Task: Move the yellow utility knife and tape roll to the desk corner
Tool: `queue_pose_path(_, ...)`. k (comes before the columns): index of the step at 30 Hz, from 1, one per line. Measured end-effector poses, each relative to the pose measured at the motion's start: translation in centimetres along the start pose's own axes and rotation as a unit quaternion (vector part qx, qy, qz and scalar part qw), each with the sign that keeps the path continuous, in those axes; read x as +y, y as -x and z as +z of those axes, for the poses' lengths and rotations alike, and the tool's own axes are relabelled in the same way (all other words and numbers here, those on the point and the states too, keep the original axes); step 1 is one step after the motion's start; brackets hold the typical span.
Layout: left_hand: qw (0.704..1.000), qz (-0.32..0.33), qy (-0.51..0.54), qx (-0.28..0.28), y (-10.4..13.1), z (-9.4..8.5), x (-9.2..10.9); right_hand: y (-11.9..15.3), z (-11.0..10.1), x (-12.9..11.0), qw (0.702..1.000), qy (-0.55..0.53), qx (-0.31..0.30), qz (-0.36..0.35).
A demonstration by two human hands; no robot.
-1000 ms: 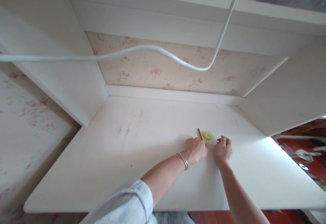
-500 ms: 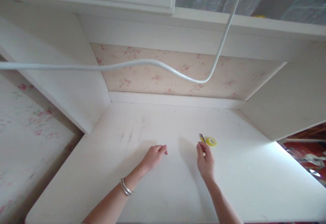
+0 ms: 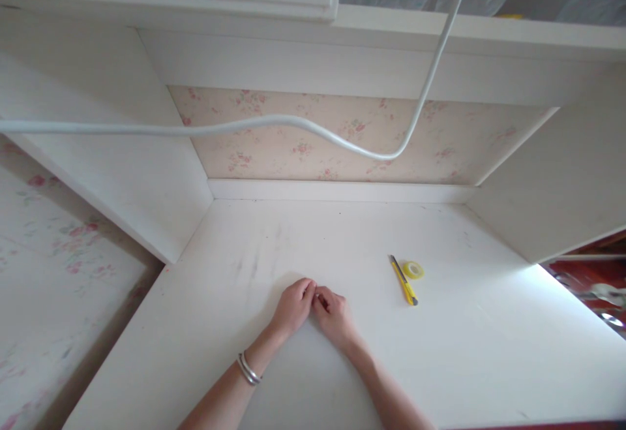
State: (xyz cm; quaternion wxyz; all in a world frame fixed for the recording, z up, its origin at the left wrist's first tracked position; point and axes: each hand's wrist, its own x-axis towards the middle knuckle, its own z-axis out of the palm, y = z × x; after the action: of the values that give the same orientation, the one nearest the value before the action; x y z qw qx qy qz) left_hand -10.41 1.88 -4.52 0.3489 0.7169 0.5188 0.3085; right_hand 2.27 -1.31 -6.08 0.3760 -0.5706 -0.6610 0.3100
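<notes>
My left hand (image 3: 293,307), with silver bangles (image 3: 248,368) on its wrist, is closed just above the white tabletop (image 3: 469,352). Against its fingertips my right hand (image 3: 333,316) is closed in a pinch. Whatever the fingers hold, if anything, is too small or too hidden to make out. To the right of both hands lies a yellow utility knife (image 3: 403,281), slanting across the tabletop. A roll of yellowish tape (image 3: 413,269) lies flat beside the knife's upper part.
A white cable (image 3: 293,120) hangs across the view in front of me. White side panels (image 3: 171,208) and a flowered wall (image 3: 303,143) enclose the tabletop. Above, an open shelf (image 3: 469,25) holds plastic-wrapped things. Reddish items (image 3: 587,286) show at the far right.
My right hand has moved left, away from the utility knife and tape, to meet my left hand. The knife now shows in full. My left hand has stayed nearly in place.
</notes>
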Motion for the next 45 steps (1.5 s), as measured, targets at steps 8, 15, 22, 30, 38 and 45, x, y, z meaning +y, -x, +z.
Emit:
queue_pose_path(8, 1.000, 0.003, -0.024, 0.007, 0.21, 0.04, -0.11, 0.05, 0.10, -0.21, 0.999, 0.035, -0.003, -0.006)
queue_pose_path(15, 1.000, -0.003, -0.008, -0.001, 0.28, -0.18, -0.01, 0.22, 0.01, -0.32, 0.999, 0.033, -0.003, -0.005)
queue_pose_path(22, 1.000, -0.007, -0.006, 0.003, 0.45, -0.07, 0.00, 0.19, 0.09, -0.30, 0.999, 0.033, 0.002, -0.011)
queue_pose_path(30, 1.000, -0.006, -0.003, -0.001, 0.60, -0.15, 0.18, 0.20, -0.03, -0.55, 0.999, 0.040, 0.002, -0.010)
queue_pose_path(38, 1.000, -0.002, -0.013, -0.001, 0.56, -0.09, 0.21, 0.21, -0.01, -0.48, 0.999, 0.049, 0.001, -0.011)
queue_pose_path(45, 1.000, -0.002, -0.018, -0.002, 0.58, -0.09, 0.27, 0.21, -0.02, -0.44, 0.999, 0.053, 0.000, -0.008)
